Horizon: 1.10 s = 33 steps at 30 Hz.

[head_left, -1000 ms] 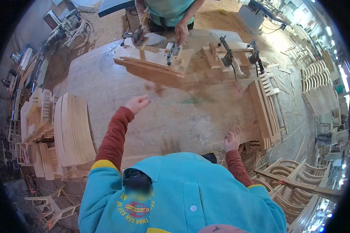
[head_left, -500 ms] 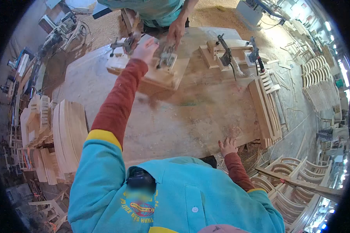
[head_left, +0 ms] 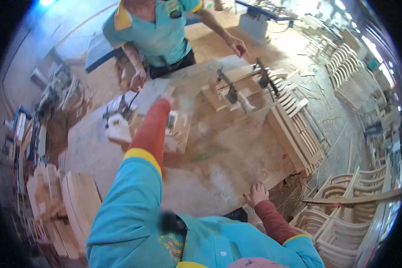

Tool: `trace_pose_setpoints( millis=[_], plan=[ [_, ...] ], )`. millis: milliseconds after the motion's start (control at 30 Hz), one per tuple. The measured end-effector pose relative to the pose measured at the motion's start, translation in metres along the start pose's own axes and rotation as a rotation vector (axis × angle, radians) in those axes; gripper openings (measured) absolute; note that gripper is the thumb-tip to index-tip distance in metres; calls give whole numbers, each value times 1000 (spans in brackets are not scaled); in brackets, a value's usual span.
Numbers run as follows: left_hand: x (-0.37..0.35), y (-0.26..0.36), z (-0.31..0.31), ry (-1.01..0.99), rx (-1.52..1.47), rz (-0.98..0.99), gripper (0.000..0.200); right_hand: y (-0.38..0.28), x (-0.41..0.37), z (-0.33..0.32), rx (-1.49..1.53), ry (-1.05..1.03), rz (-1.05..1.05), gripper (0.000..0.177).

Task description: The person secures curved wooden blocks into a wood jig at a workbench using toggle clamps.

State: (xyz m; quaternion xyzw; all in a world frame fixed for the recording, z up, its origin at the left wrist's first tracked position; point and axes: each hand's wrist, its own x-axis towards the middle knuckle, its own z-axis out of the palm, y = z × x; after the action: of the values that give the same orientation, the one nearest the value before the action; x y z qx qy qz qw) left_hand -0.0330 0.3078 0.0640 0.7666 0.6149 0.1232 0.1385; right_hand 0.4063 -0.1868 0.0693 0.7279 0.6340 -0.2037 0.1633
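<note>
My left arm stretches far across the worktable [head_left: 201, 187]. My left hand [head_left: 167, 99] is blurred over a wooden board [head_left: 181, 134] fitted with clamps, and its fingers are smeared. A white wooden block [head_left: 119, 127] and a toggle clamp [head_left: 120, 107] sit on the board's left side, partly behind my forearm. My right hand [head_left: 257, 194] lies on the table's near edge with its fingers spread, holding nothing.
Across the table stands a co-worker [head_left: 165, 35], hands apart. A second jig with clamps [head_left: 230, 89] lies at the far right. Wooden strips [head_left: 295, 138] line the right edge. Curved slats [head_left: 78, 196] are stacked left, and chair-like frames [head_left: 344, 214] stand lower right.
The view has tilted up and shifted. My left hand has moved within the jig area. The co-worker's hands have come off the jig and are now apart. My right hand stays on the edge.
</note>
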Motion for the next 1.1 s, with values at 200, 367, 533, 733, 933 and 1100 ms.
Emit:
trace_pose_setpoints(
  millis=[200,367,533,733,933,1100],
  plan=[
    [19,-17,40,243,-282,-533,44,5,-7,-7,17,39,-5,80],
    [-97,90,-46,-58,-477,-430,49,8,-14,-9,46,-1,-11,80],
    [-229,167,-95,-407,-143,-259,61,5,-10,-9,-35,-13,-32,81],
    [-399,215,-108,-365,-417,-24,36,11,23,-6,-209,-190,-107,76],
    [-515,210,-115,-2,-347,159,27,-146,54,-104,782,219,-743,94],
    [-578,205,-127,279,-149,215,21,-277,65,-127,1179,64,-971,55]
  ],
)
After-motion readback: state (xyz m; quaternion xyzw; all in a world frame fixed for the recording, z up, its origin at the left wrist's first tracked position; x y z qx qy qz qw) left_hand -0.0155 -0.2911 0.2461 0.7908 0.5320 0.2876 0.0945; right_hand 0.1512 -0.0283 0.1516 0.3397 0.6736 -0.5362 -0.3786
